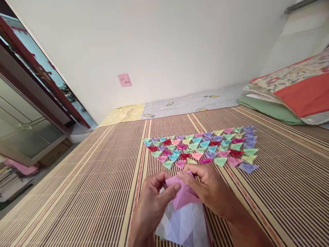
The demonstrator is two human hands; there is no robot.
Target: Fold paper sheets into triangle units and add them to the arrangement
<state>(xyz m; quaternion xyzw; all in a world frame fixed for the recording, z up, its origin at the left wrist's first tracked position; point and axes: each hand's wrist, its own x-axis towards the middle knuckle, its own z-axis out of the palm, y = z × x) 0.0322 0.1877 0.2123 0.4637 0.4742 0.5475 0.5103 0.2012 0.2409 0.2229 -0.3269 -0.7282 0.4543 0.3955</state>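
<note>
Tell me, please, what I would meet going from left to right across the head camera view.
Frosted glass panel → pink handwritten wall note → left hand → folded pink paper → right hand → stacked bedding.

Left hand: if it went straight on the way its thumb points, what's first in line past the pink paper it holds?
Most likely the right hand, gripping the other side of the pink paper opposite the left hand; exact depth is unclear from this single view.
</note>
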